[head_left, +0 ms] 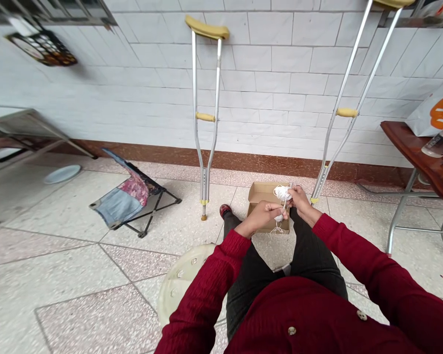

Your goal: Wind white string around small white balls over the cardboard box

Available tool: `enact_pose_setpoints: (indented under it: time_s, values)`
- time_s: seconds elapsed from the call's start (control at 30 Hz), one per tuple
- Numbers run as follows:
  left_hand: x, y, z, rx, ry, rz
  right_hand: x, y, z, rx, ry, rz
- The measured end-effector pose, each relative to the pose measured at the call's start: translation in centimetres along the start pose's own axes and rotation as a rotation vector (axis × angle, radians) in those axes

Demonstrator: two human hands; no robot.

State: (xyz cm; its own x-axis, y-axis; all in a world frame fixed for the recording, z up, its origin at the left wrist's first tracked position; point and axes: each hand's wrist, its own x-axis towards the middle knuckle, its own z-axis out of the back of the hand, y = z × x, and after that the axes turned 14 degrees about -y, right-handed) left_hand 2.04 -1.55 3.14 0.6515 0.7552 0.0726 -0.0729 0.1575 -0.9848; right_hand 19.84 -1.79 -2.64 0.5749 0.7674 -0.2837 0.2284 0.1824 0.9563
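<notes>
My left hand point(265, 215) and right hand point(301, 200) hold white string point(281, 192) up over a box point(260, 190).
In the head view, my right hand is curled in, pinching one fat bunch of the string by its side. My left hand pinches lower down, on a strand, I think. Loose ends hang below, too thin to count. The one open box sits between my two legs point(319, 255), maybe so it is close and can catch the string. Two crutches point(205, 117) lean on the wall point(269, 64), maybe so they stay up. To my left are one cloth chair point(123, 204) and one pale stool point(180, 270).
</notes>
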Motion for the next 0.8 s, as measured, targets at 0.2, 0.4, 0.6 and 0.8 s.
enact_pose_setpoints:
  time_s: [0.2, 0.4, 0.6, 0.8]
  values:
    - [-1.9, -0.8, 0.0, -0.103, -0.109, 0.026, 0.1, 3.5, -2.0, 0.195, 0.128, -0.078]
    - [-4.5, 0.6, -0.6, -0.306, -0.135, 0.124, 1.1, 5.9, -0.9, 0.266, 0.181, -0.148]
    - [-6.4, -1.1, 0.2, -0.552, -0.16, 0.086, 1.7, 4.5, 0.6, -0.011, 0.053, 0.088]
    - [-6.8, -1.6, 1.4, -0.61, -0.26, 0.074, 1.5, 3.1, 0.6, -0.015, 0.074, -0.037]
